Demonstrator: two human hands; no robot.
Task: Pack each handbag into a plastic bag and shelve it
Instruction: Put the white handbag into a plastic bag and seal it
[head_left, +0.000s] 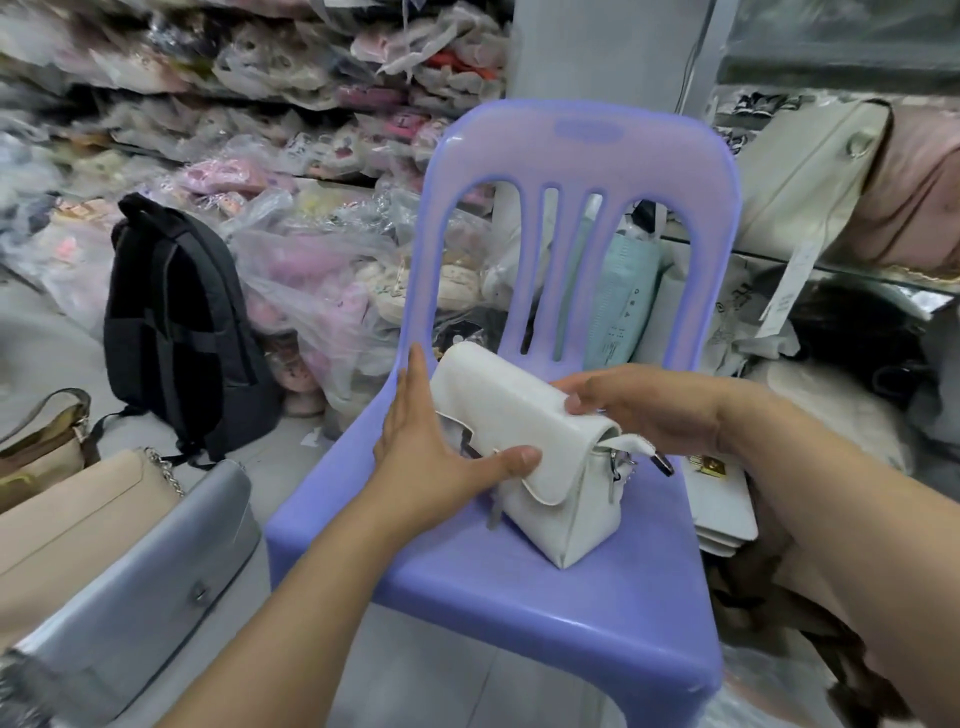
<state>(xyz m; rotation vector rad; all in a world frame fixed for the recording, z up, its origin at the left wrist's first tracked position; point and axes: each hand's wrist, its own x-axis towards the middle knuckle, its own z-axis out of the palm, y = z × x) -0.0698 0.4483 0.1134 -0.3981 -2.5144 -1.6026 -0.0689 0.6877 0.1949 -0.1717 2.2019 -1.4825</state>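
Observation:
A small white handbag (550, 467) with a flap stands on the seat of a purple plastic chair (519, 582). My left hand (431, 447) clasps the bag's left end, with the fingers straight along its far side and the thumb pressed on the front flap. My right hand (649, 410) grips the top right edge of the bag, its fingers curled over the flap. A white strap end with a metal clasp (649, 457) sticks out at the bag's right side. No plastic bag is on the chair.
A black backpack (176, 332) stands on the floor to the left. A beige handbag (78, 509) and a grey one (150, 571) lie at the lower left. Shelves of plastic-wrapped goods (260, 104) fill the back. Flat white packages (722, 499) are stacked right of the chair.

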